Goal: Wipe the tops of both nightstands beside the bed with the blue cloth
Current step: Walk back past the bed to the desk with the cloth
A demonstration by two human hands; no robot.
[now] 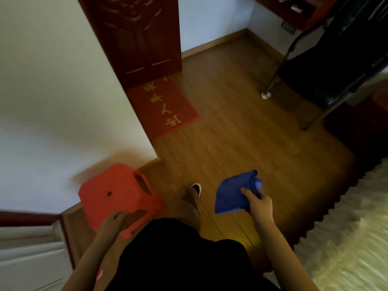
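Observation:
The blue cloth [233, 192] hangs folded from my right hand [259, 203], which grips its right edge above the wooden floor. My left hand [112, 224] holds the near rim of a red plastic stool [117, 194], tilted and lifted beside the white wall. No nightstand top shows clearly; white drawer fronts [29, 261] with a dark red wooden top edge sit at the lower left.
A dark red door [138, 36] and red doormat [165, 108] lie ahead. A black chair on metal legs [327, 70] stands at the upper right. The bed's pale cover [357, 227] with a dark scalloped border runs along the right. My foot [195, 191] is on the floor between my hands.

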